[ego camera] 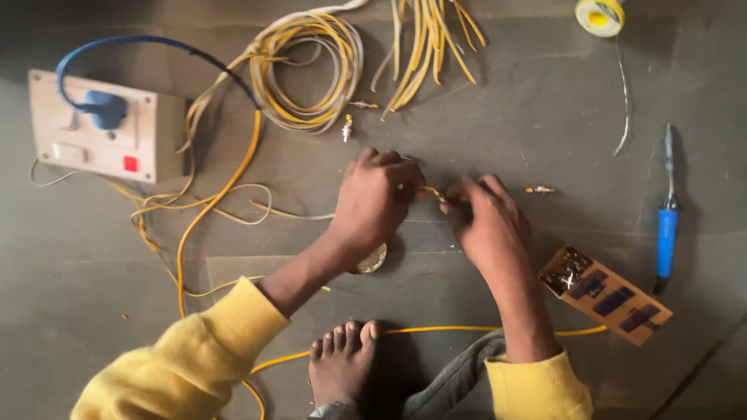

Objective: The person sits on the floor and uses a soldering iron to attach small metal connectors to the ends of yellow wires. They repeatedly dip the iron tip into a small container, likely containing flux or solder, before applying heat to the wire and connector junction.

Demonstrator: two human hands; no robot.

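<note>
My left hand (373, 201) and my right hand (489, 219) meet over the dark floor. Both pinch the same thin yellow wire (430, 191), which shows only as a short stretch between the fingertips. The wire's end near my right fingers carries a small metal piece, too small to make out. Both arms wear yellow sleeves. A round metal tin (373, 260) peeks out from under my left wrist. My bare foot (342, 362) rests on the floor below the hands.
A beige switch box (101, 128) with a blue plug stands at left. Coiled yellow wire (311, 70) and cut lengths (428, 47) lie at top. A solder spool (600, 15), a blue-handled soldering iron (667, 218) and a brown cardboard box (607, 295) lie at right.
</note>
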